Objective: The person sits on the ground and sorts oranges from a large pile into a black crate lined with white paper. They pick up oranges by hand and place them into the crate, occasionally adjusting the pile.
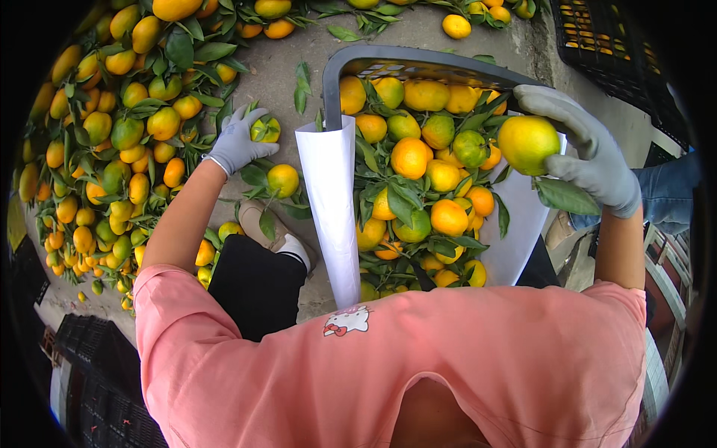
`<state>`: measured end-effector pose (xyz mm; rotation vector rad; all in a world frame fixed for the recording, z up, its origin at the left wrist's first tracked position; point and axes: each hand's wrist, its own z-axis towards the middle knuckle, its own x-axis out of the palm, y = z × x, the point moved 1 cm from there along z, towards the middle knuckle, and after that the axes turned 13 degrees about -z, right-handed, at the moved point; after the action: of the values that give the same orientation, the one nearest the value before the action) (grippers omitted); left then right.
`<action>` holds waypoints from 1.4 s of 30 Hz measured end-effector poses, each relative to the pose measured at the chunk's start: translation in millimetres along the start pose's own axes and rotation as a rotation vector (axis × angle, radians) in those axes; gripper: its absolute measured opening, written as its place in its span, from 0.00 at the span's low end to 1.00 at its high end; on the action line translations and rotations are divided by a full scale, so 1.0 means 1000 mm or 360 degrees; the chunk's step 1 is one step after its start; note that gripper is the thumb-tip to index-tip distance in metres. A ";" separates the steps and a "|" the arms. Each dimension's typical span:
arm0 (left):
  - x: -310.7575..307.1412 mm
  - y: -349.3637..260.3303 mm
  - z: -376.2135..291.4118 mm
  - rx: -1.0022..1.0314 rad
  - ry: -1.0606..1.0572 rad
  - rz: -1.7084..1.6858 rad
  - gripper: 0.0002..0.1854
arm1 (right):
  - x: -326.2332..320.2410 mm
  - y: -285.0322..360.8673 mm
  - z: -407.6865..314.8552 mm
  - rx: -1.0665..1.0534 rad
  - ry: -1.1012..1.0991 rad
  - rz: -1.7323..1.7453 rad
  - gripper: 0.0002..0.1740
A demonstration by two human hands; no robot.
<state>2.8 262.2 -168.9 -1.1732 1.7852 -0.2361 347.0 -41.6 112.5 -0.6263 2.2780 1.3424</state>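
My left hand (238, 140), in a grey glove, curls around a greenish mandarin (265, 130) low over the concrete floor. Just below it another mandarin (283, 180) with leaves lies near my shoe. Raised over the right side of a black plastic crate (333, 84), my right hand (596, 154), also gloved, grips a large yellow-green mandarin (527, 144). A leaf hangs from this fruit. Inside the crate are many leafy mandarins (409, 158), orange to green. White paper (330, 207) lines the crate and folds over its left side; my shirt hides the near end.
A big heap of leafy mandarins (120, 129) spreads across the floor on the left. Loose fruit (456, 26) and leaves lie beyond the crate. Black crates (602, 47) with fruit stand at the far right, others (95, 347) at lower left. Another person's denim-clad leg (666, 187) is at right.
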 end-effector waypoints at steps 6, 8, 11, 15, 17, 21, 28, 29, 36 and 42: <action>0.003 -0.007 -0.014 -0.0057 0.0022 0.0237 0.37 | 0.097 -0.053 -0.049 0.0248 -0.0541 -0.0292 0.27; -0.025 -0.019 -0.027 0.0133 -0.0409 0.0050 0.36 | 0.121 -0.059 -0.033 0.0232 -0.0552 -0.0490 0.34; -0.085 -0.098 -0.059 0.0540 -0.1031 -0.0097 0.32 | 0.165 -0.068 0.006 0.0172 -0.0645 -0.0549 0.36; -0.099 -0.250 -0.098 0.1360 -0.0806 -0.0037 0.37 | 0.177 -0.086 0.019 0.0274 -0.0601 -0.0450 0.33; -0.066 -0.288 -0.101 0.1464 -0.0542 0.0093 0.40 | 0.165 -0.096 0.003 0.0291 -0.1060 0.0093 0.26; 0.042 -0.310 -0.084 0.0858 0.0089 0.0297 0.40 | 0.133 -0.085 -0.038 0.0308 -0.1511 0.1021 0.22; -0.045 -0.255 -0.087 0.1272 -0.1005 -0.0252 0.18 | 0.214 -0.054 -0.077 0.0512 -0.0796 -0.0652 0.29; -0.068 -0.224 -0.083 0.1150 -0.1212 -0.0126 0.17 | 0.228 -0.054 -0.076 0.0520 -0.0599 -0.0830 0.29; 0.029 -0.102 -0.073 -0.0451 0.0634 0.0444 0.39 | 0.231 -0.011 -0.079 0.0129 -0.0893 -0.0612 0.29; 0.103 -0.010 -0.068 -0.0521 0.0175 0.0170 0.38 | 0.251 -0.014 -0.111 0.0131 -0.0695 -0.0930 0.21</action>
<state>-53.1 153.6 -189.3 -1.3067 2.0301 0.0594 137.5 -188.0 11.0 -0.7985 1.6197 0.9738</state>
